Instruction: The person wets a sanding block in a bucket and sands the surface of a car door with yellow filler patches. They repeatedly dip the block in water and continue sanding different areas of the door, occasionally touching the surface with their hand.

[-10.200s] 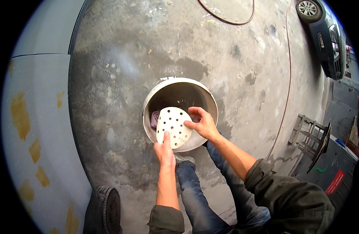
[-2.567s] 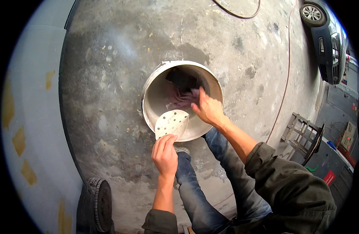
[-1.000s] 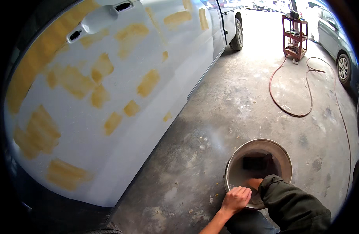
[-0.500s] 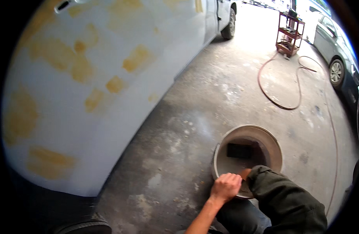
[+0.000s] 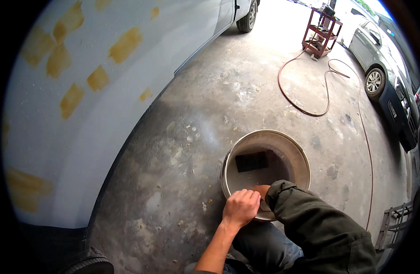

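A round pale bucket stands on the floor before me, with murky liquid in its bottom. Inside it, toward the far left, is a dark rectangular block. At the bucket's near left rim, my left hand has its fingers curled closed; whatever they grip is hidden. My right arm, in a dark green sleeve, reaches over the near right rim. Only a bit of my right hand shows, low inside the bucket beside the left one, and its fingers are out of sight.
Along the left runs a pale grey vehicle body with yellowish patches. A red shelf cart stands far off, with a reddish hose looped on the concrete floor. A car is at far right, a metal frame at lower right.
The view has shifted, so the bucket, hands, cart and vehicle all sit further left and higher in the picture. Both hands keep nearly the same place at the bucket.
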`<action>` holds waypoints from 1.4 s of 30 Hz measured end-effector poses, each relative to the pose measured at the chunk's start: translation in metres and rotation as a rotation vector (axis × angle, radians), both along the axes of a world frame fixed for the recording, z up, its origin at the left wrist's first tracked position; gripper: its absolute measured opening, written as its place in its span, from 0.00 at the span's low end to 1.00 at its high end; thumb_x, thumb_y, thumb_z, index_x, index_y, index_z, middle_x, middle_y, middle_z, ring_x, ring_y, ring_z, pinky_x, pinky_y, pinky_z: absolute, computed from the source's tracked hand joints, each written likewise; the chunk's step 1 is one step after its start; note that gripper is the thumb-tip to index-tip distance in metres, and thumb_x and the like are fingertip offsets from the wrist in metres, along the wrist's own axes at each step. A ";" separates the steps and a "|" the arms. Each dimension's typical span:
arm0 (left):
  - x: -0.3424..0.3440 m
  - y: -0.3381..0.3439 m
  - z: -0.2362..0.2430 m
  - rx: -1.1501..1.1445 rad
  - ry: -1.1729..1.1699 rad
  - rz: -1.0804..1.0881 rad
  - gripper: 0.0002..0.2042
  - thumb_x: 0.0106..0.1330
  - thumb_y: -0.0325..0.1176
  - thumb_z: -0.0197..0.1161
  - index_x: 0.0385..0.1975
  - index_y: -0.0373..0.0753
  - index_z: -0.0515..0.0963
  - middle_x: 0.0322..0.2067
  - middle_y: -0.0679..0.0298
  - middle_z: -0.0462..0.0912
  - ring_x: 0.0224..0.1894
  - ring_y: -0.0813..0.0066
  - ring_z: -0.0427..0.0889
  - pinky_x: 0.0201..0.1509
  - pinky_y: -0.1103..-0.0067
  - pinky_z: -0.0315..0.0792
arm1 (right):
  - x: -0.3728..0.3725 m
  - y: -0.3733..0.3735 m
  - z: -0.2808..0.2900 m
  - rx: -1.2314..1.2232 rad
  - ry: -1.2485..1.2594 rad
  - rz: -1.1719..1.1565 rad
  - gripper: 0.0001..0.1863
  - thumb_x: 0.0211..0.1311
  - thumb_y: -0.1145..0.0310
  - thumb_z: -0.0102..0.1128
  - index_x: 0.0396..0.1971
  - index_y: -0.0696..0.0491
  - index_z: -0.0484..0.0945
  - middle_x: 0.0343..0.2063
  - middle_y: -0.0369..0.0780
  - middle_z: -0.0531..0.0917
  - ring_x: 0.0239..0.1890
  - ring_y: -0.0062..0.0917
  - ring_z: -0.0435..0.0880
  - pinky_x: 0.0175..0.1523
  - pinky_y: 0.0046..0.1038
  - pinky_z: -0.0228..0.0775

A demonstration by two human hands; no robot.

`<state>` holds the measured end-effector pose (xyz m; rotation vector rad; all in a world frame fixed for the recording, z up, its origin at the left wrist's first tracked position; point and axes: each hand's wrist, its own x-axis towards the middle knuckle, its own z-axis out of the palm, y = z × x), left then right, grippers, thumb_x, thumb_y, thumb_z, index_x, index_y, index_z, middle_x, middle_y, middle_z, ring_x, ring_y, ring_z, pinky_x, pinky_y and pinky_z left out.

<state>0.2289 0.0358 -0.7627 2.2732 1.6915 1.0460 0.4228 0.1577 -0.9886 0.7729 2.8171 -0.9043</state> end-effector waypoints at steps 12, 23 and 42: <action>-0.005 0.001 0.005 -0.119 -0.069 -0.008 0.03 0.62 0.32 0.64 0.31 0.42 0.81 0.28 0.63 0.84 0.33 0.64 0.84 0.38 0.70 0.78 | -0.097 0.055 0.105 -0.400 -0.054 -0.209 0.15 0.48 0.74 0.61 0.38 0.55 0.86 0.33 0.45 0.88 0.36 0.32 0.86 0.43 0.33 0.79; -0.012 0.019 0.027 -0.293 -0.496 0.298 0.25 0.58 0.24 0.69 0.58 0.36 0.74 0.56 0.53 0.78 0.54 0.58 0.82 0.55 0.70 0.81 | -0.017 0.050 0.237 -0.815 0.617 -0.263 0.22 0.57 0.91 0.53 0.51 0.59 0.77 0.44 0.35 0.80 0.50 0.18 0.78 0.62 0.25 0.71; -0.031 0.032 0.005 -0.171 -0.795 0.678 0.12 0.72 0.34 0.54 0.36 0.30 0.79 0.26 0.51 0.85 0.27 0.58 0.85 0.34 0.67 0.78 | -0.048 0.095 0.213 -0.414 0.341 -0.183 0.35 0.52 0.63 0.74 0.61 0.56 0.74 0.55 0.45 0.80 0.59 0.34 0.76 0.65 0.33 0.67</action>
